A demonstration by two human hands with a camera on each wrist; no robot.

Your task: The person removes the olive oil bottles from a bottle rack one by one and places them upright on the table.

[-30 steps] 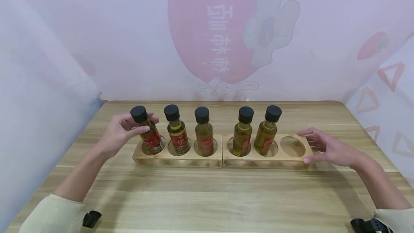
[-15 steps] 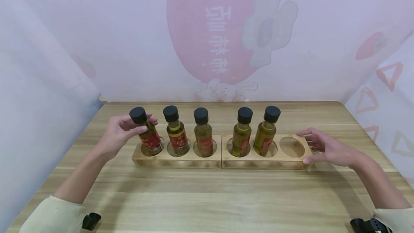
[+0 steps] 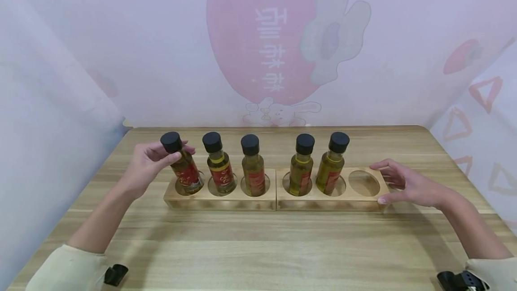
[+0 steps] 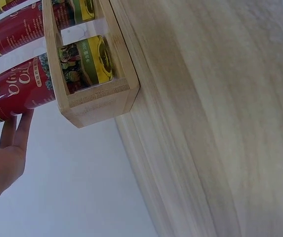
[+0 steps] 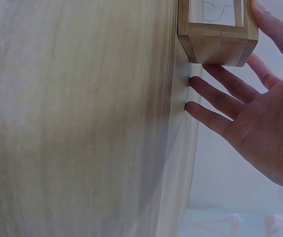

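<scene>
My left hand (image 3: pixel 151 163) holds the leftmost olive oil bottle (image 3: pixel 188 176) near its neck, thumb in front and fingers behind. This bottle has a black cap and red label, leans left, and stands in the end hole of a wooden bottle rack (image 3: pixel 222 203). In the left wrist view, fingertips reach the bottle (image 4: pixel 20 91) above the rack's top board. At the far right, my right hand (image 3: pixel 412 186) grips the end of a second wooden rack (image 3: pixel 331 205), thumb at the front corner, fingers behind. In the right wrist view, the lower fingertips (image 5: pixel 193 106) reach down to the tabletop.
Two more bottles (image 3: pixel 222 176) (image 3: pixel 255 178) stand in the left rack. The right rack bears two bottles (image 3: pixel 300 178) (image 3: pixel 331 174), and its right hole (image 3: pixel 365 184) holds none. Both racks stand end to end on the wooden table (image 3: pixel 258 250), before a printed backdrop (image 3: pixel 161 57).
</scene>
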